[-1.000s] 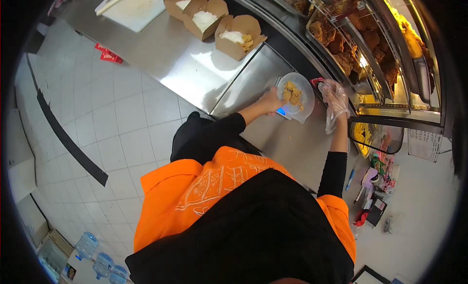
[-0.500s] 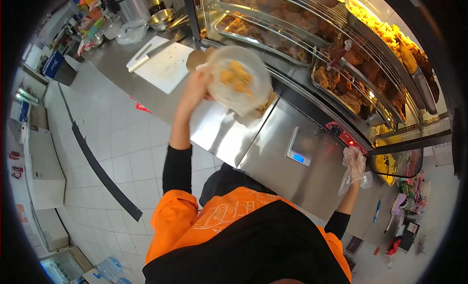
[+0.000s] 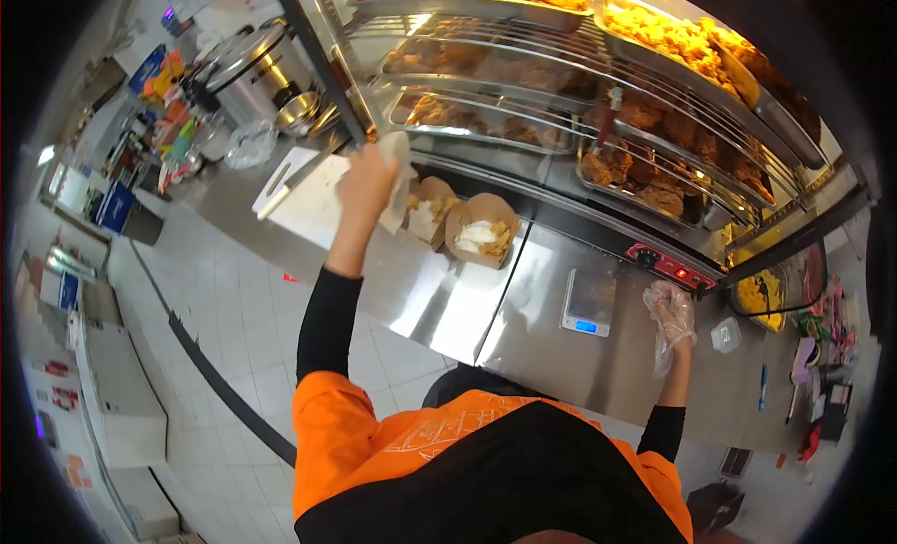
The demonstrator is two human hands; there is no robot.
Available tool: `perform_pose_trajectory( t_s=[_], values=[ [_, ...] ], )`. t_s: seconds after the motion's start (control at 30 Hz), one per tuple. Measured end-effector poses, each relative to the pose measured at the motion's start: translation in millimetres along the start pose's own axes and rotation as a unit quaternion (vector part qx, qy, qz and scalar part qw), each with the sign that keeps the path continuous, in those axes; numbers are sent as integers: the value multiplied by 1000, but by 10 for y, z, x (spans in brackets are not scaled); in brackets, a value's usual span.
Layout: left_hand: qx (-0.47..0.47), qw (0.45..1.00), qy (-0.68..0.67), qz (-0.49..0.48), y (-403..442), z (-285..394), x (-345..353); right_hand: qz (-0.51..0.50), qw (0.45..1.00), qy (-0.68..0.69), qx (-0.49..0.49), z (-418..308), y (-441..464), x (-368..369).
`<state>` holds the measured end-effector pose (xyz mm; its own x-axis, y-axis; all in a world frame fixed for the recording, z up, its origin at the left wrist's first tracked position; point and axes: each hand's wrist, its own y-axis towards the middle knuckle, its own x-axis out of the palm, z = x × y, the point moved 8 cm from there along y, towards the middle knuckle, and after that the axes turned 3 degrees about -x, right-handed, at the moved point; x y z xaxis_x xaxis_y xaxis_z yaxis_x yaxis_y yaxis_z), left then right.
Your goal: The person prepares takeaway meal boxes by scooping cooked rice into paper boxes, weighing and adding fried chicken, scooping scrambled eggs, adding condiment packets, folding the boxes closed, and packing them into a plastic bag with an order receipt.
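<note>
My left hand [image 3: 366,184] is closed on a translucent plastic bowl [image 3: 400,175], which is tilted nearly edge-on above the counter so its inside is hidden. Just right of it stand two brown paper food boxes: a nearer box [image 3: 481,231] with white rice and golden fried pieces, and another box [image 3: 430,217] with similar food, partly covered by the bowl. My right hand [image 3: 668,312], in a clear plastic glove, hovers at the counter below the warmer's controls, fingers loosely bent with nothing visible in them. Nearest to it are a digital scale [image 3: 587,306] and a small clear container [image 3: 725,336].
A white cutting board [image 3: 313,203] with a knife [image 3: 285,193] lies left of the boxes. The heated display cabinet [image 3: 542,193] holds trays of fried chicken [image 3: 663,193] along the back. A rice cooker [image 3: 252,67] stands far left; a yellow-filled glass dish [image 3: 761,296] stands right.
The bowl, which showed fried pieces inside, has moved left and turned edge-on, uncovering the two food boxes. My right hand has shifted slightly away from the small clear container. The view has moved.
</note>
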<state>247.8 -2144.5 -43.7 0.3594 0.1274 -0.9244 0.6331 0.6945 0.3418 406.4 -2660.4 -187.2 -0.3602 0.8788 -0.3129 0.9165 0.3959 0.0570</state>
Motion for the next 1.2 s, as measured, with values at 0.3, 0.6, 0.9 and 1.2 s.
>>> perform_pose_trajectory(
  t_s=[0.3, 0.6, 0.9, 1.2],
  values=[
    [24, 804, -506, -311, -992, 600, 397, 64, 964, 252, -58, -409, -21, -252],
    [47, 731, -461, -502, -2377, 2145, 2187, 167, 772, -379, -483, -3407, 651, 173],
    [-46, 638, -612, -465, -2457, 1851, 2357, 82, 822, -564, 28, -3564, 2528, 148],
    [-99, 603, -670, -422, -2425, 1550, 2339, 132, 815, -565, -5, -3565, 2746, 65]
  ],
)
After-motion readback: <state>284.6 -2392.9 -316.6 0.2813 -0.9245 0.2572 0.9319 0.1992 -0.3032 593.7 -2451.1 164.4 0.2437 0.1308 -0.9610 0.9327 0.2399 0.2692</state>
